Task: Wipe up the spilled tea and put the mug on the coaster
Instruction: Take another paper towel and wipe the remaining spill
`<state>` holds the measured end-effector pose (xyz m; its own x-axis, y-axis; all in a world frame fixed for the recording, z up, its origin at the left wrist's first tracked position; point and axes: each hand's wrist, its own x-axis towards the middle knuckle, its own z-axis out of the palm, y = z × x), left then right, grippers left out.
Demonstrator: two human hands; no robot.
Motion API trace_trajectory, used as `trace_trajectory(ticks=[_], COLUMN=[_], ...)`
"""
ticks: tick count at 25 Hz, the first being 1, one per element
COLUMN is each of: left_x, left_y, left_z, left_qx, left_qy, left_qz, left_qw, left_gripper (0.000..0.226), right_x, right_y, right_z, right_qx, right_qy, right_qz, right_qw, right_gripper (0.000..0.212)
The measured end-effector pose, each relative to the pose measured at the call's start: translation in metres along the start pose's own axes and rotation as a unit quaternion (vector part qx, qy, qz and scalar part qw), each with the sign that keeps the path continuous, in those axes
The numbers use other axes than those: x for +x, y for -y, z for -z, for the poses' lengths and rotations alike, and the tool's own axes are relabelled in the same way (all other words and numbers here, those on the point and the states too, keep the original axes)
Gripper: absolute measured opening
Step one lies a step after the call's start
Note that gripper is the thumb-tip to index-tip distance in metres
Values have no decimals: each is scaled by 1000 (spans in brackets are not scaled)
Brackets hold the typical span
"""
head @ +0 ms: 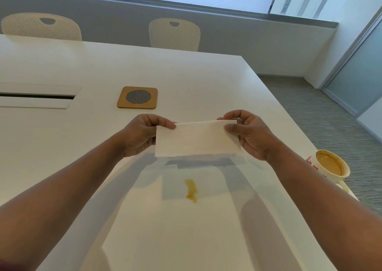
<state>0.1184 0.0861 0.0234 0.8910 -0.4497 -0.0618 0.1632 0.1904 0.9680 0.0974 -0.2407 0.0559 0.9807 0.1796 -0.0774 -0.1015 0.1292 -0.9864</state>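
Observation:
A folded white paper towel [196,139] hangs in the air above the white table [62,142]. My left hand [142,135] pinches its left top corner and my right hand [250,134] pinches its right edge. A small yellow-brown tea spill [191,190] lies on the table below the towel, nearer to me. A white mug [330,165] with red print, holding tea, stands at the table's right edge beside my right forearm. The square wooden coaster [137,97] with a dark mesh circle lies beyond my hands, to the left.
A cable slot [39,96] with a raised lid is set into the table at the left. Two cream perforated chairs [174,34] stand at the far edge. The table's right edge drops to grey carpet [322,113].

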Motion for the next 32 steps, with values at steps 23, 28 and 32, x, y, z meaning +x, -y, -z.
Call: trace_trajectory(ticks=[23,28,32], left_x=[10,8,4], left_y=[-38,-35,-28], left_z=[-104,-99,-78], left_qx=[488,503,546], left_qy=[-79,-45,-74], left_qz=[-190,-185,-190], left_qw=[848,843,812], left_gripper=[18,22,15], right_x=[-19,-18,-20], right_y=[27,26,31], right_z=[-37,-37,-27], right_qx=[-288,-363,-327], right_qy=[-6,-36,-63], right_qz=[146,178,169], right_qw=[946,914,928], right_gripper=[10,7,6])
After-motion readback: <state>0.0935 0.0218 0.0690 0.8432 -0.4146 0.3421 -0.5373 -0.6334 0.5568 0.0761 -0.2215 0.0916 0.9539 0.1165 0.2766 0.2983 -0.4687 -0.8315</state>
